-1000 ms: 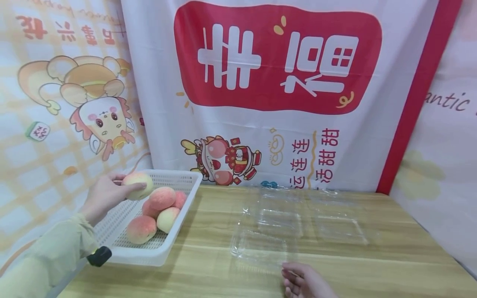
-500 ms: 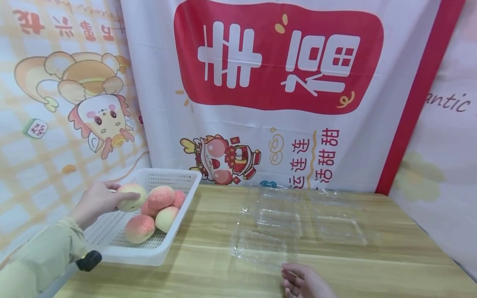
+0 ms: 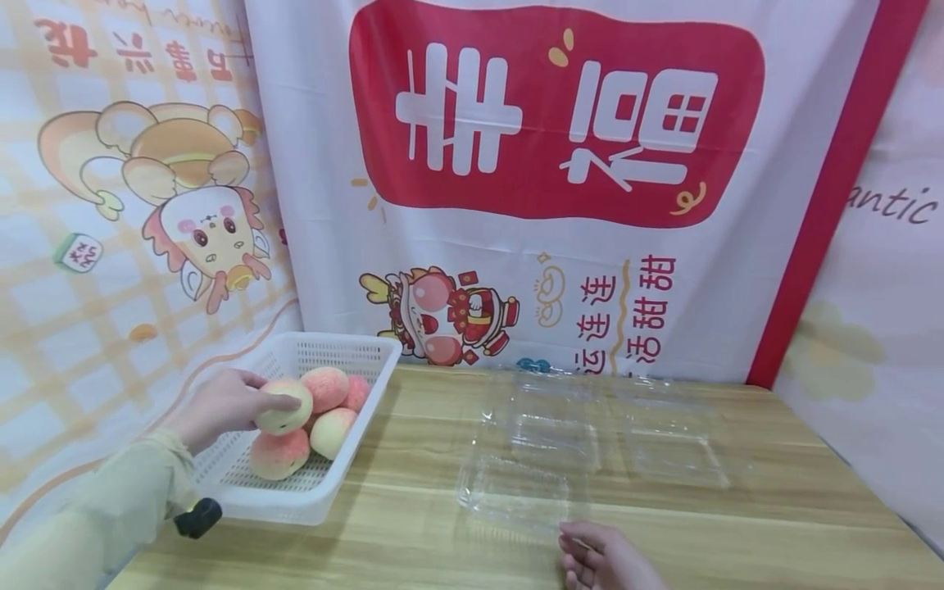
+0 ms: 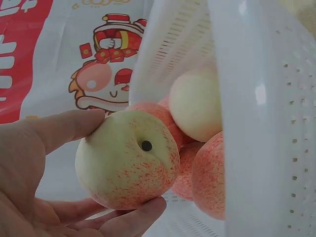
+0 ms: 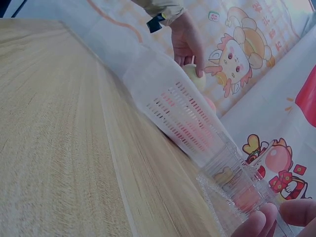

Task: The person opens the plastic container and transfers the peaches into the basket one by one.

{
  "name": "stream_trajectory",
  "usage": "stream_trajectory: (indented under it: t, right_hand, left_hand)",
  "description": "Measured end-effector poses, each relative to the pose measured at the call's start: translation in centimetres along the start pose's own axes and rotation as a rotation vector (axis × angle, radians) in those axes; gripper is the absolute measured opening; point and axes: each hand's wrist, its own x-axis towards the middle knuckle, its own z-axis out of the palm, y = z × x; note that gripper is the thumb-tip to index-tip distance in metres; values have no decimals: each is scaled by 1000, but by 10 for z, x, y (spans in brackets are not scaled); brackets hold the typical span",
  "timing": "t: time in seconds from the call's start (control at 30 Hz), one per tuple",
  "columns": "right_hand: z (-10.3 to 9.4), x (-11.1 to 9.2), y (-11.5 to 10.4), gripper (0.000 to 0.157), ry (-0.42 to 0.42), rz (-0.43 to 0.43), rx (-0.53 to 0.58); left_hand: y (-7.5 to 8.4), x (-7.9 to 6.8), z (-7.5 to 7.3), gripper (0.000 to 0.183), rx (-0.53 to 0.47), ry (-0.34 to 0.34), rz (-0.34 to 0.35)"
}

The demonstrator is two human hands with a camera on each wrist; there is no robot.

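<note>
My left hand grips a pale peach with pink speckles, thumb on one side and fingers on the other. It is held over the white perforated basket, where several pink and pale peaches lie. In the left wrist view a dark spot shows in the hollow of the held peach. At the front of the table my right hand pinches the near corner of a clear plastic box; the right wrist view has its thumb and fingers at the box's edge.
More clear plastic boxes stand farther back on the wooden table. A white printed cloth hangs behind the table, and a checked one hangs at the left beside the basket.
The left hand with the peach first shifts left and down, then right, and is now lower over the other peaches. The right hand and the plastic boxes keep their places.
</note>
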Motion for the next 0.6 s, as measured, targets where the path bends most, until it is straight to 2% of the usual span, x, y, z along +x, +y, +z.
stream_trajectory:
  t: [0.17, 0.37, 0.6]
  right_hand:
    - [-1, 0, 0, 16, -6, -6, -6]
    - [-1, 0, -1, 18, -3, -1, -6]
    - [0, 0, -2, 18, -2, 12, -6]
  left_hand:
    - [2, 3, 8, 69, -24, -36, -23]
    - [3, 5, 17, 74, 37, -77, -31]
    - [3, 2, 27, 77, 93, -99, 3]
